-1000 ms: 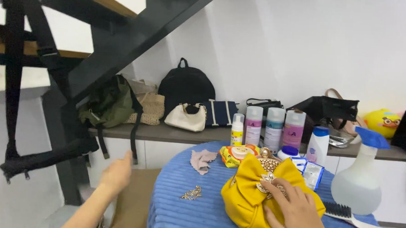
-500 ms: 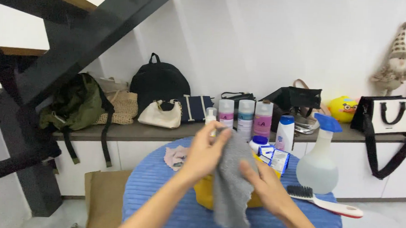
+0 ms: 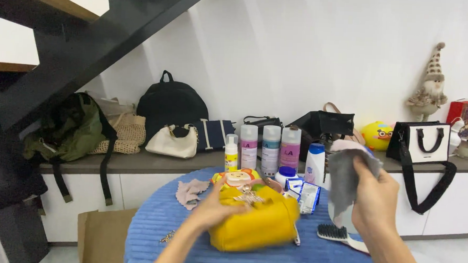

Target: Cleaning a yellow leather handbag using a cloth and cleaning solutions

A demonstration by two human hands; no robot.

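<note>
A yellow bag [image 3: 261, 225] with a bow and a jewelled ornament lies on the round blue table [image 3: 150, 233]. My left hand [image 3: 212, 207] rests on its left side and grips it. My right hand [image 3: 374, 198] is raised to the right of the bag and holds a grey cloth [image 3: 343, 176] that hangs down in front of a spray bottle. A white brush [image 3: 340, 235] with black bristles lies under my right hand.
Several bottles [image 3: 269, 149], sachets [image 3: 307, 195], a pink rag [image 3: 190, 190] and a small chain [image 3: 167, 237] sit on the table. Behind, a shelf [image 3: 138, 163] carries backpacks, handbags, a duck toy [image 3: 377, 135] and a gnome doll [image 3: 429, 87]. A dark staircase [image 3: 85, 35] rises left.
My left hand fetched the grey cloth and passed it to my right hand, which lifted it off to the right. My left hand dropped onto the yellow bag. The view shifted right.
</note>
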